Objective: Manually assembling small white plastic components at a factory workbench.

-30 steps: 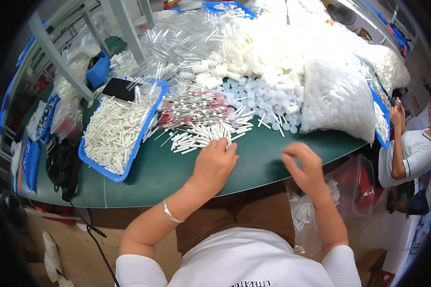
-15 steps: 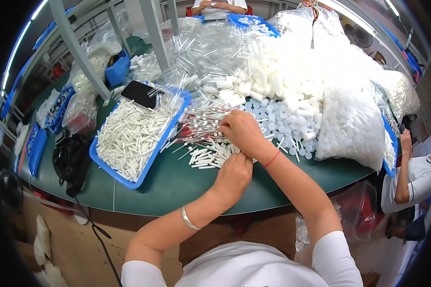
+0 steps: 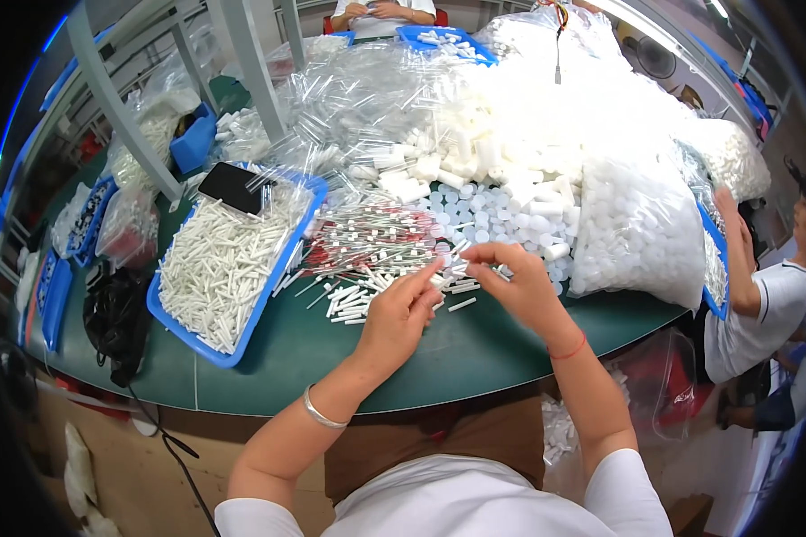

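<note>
on the green table [image 3: 291, 358], white sticks [image 3: 351, 304] lie at mixed angles just beside the left hand [image 3: 400, 313], farther from the right hand [image 3: 527, 288]; both curl, fingertips near each other, whether pinching anything i cannot tell.

A dark phone [image 3: 231, 188] lies near a grey metal post [image 3: 256, 73]; at the left, a black bag [image 3: 116, 313] sits by a slim blue tray [image 3: 55, 302], with a black cord [image 3: 184, 447] trailing below; a coloured wire [image 3: 561, 38] hangs at the top; farther right is a round fan [image 3: 651, 58]; a seated co-worker [image 3: 378, 27] is at the far side, a second co-worker [image 3: 745, 331] at the right.
</note>
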A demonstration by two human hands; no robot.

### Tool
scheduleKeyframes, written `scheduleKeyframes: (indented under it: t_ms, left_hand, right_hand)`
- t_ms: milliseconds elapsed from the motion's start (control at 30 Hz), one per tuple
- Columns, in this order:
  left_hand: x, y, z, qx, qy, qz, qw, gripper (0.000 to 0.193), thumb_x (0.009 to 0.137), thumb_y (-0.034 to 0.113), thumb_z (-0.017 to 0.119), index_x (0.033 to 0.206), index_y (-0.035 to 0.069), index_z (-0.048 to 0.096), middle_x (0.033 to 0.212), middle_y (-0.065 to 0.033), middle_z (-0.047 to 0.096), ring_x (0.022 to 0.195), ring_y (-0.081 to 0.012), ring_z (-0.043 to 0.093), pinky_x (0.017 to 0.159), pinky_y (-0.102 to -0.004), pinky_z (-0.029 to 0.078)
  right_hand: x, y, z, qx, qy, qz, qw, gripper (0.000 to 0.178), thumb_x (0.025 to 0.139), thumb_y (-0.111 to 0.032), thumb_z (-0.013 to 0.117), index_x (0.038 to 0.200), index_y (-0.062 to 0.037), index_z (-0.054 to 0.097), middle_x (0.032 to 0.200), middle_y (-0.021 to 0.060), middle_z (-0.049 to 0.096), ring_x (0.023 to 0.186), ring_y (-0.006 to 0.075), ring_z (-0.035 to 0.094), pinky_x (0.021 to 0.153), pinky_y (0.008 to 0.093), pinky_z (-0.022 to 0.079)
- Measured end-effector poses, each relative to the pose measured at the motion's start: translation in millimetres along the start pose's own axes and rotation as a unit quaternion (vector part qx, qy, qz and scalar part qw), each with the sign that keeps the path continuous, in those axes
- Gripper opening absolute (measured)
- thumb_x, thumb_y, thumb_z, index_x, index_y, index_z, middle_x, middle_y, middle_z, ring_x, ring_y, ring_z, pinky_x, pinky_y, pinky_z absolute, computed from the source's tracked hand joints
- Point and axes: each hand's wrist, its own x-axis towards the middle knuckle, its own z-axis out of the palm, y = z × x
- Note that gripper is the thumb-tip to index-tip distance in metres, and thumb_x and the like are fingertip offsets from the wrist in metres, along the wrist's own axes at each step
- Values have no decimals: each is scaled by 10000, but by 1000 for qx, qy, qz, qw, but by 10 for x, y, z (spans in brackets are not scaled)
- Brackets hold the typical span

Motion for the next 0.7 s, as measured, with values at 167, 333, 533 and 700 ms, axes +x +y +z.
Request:
scheduleKeyframes:
  t_ms: [167,333,533,700]
  left_hand:
    - [8,-70,66,-107,-8,-63,992,247,963,101,552,1186,10,609,878,-32,618,707,-69,568,633,-206,503]
    - [10,-89,69,-146,11,-98,984,205,966,122,561,1141,44,632,869,-11,621,692,-61,569,618,-208,507]
    - [-2,-63,60,-88,29,-66,994,156,920,109,626,1049,29,659,860,-42,635,682,-87,579,604,-226,493]
    - [-28,-15,69,69,29,17,997,128,869,58,677,975,-15,675,844,-40,653,684,-70,594,613,-204,487]
  right_hand:
    - [-59,155,15,-13,0,-48,999,67,852,-102,666,913,-85,687,865,31,687,786,182,606,788,297,394]
    - [-83,99,26,-24,-4,-64,998,68,827,-75,679,893,-86,691,812,26,670,729,175,602,776,297,408]
    - [-88,111,13,-75,8,-154,985,108,786,-38,686,877,-97,693,762,31,632,712,199,594,722,319,431]
    - [-130,12,-31,-178,-68,-221,956,236,785,-34,683,1011,-91,649,750,51,586,723,234,574,705,347,434]
